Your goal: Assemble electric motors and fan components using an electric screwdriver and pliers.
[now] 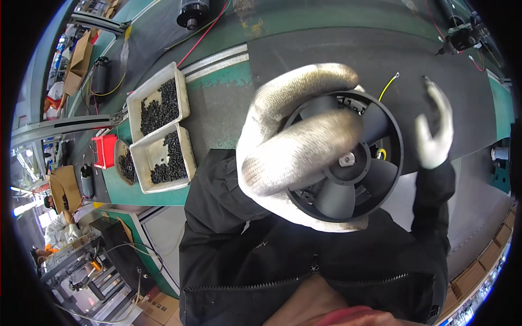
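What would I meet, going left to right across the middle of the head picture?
Red bin, lower white tray of little black bits, black fan, right hand in its pale glove.

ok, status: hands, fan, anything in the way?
Left hand gripping black fan, partly hiding it. Right hand off to the right, spread, not touching it. Yellow-green wire shows beyond the fan.

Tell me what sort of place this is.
Probably a factory assembly workshop: white trays of small black parts sit on a green workbench, the gloved left hand grips a black fan, and other people work in the background.
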`<state>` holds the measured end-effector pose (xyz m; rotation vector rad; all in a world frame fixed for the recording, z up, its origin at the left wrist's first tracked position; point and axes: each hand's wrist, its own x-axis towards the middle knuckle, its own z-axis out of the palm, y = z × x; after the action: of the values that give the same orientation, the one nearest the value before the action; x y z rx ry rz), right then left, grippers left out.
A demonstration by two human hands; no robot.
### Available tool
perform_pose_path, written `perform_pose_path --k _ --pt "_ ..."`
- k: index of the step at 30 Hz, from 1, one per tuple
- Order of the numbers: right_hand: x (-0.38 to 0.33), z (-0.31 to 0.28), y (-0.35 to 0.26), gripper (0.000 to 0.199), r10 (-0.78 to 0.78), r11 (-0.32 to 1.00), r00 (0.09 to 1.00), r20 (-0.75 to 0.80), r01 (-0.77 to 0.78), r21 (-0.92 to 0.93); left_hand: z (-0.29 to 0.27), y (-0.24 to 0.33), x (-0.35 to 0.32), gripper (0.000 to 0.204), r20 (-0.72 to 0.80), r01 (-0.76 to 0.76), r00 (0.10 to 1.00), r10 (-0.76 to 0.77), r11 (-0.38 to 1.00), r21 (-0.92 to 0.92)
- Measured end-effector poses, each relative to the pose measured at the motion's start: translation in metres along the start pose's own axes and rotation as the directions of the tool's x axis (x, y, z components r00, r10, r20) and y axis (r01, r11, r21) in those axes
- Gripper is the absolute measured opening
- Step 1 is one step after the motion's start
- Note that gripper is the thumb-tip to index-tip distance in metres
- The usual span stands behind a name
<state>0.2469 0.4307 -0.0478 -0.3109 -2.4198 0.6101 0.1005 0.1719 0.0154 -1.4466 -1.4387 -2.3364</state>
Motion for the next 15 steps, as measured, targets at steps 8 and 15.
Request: perform_pose_path --k 8,15 --pt "0.021 0.081 -0.097 0.059 -0.150 0.178 0.787 0.599 -0.574 0.799 0.006 -0.031 0.014 0.090 -0.062 0.027 0.998 -0.006 0.934 0.357" --pt "0.158 0.097 -0.057 0.050 0.246 0.435 0.870 0.426 -0.492 0.754 0.002 -0.038 -0.064 0.064 0.035 0.782 0.554 -0.832 0.535 0.320"
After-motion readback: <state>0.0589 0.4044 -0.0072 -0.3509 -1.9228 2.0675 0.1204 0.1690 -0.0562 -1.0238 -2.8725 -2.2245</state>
